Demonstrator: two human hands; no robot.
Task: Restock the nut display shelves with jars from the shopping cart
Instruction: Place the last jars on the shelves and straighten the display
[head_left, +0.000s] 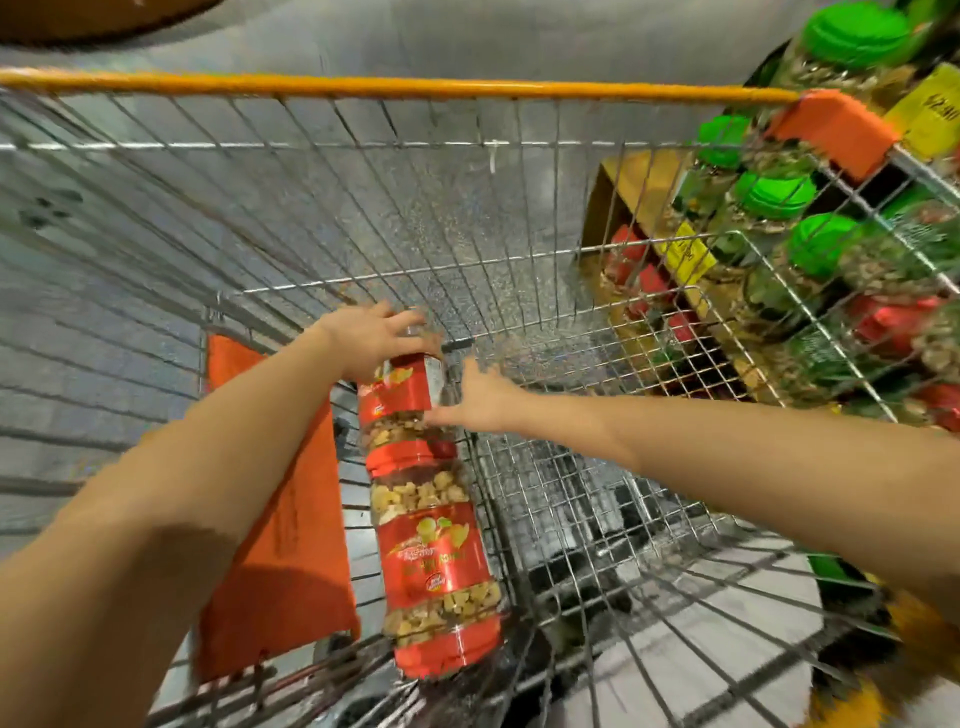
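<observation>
1. An orange flap (275, 545) lies along the left wall of the cart (363, 85). The task's jars sit just to its right on the wire floor, low in the basket.
2. The left hand (371, 340) reaches furthest in. Its fingers are curled over the far end of the far jar (400, 395), gripping it from above.
3. The far jar lies on its side with its long axis running away from the person. It is almost in line with the near jar (434, 561), end to end. The near jar also lies flat, closer to the person, and neither hand is on it.
4. The right hand (480, 397) comes in at the far jar's right flank. Its fingers are straight, the thumb is raised, and it holds nothing. The fingertips are at the jar's clear band, but blur hides whether they actually touch.
5. Judgement: the lift depends on that lengthwise lie. The left hand already has the far end, so the right hand would need to wrap the body from the side to steady it.
6. The display shelves (618, 182) stand beyond the cart's right wall, with green-lidded jars (774, 195) visible through the wire. The jar would have to rise over the rim and travel right.
</observation>
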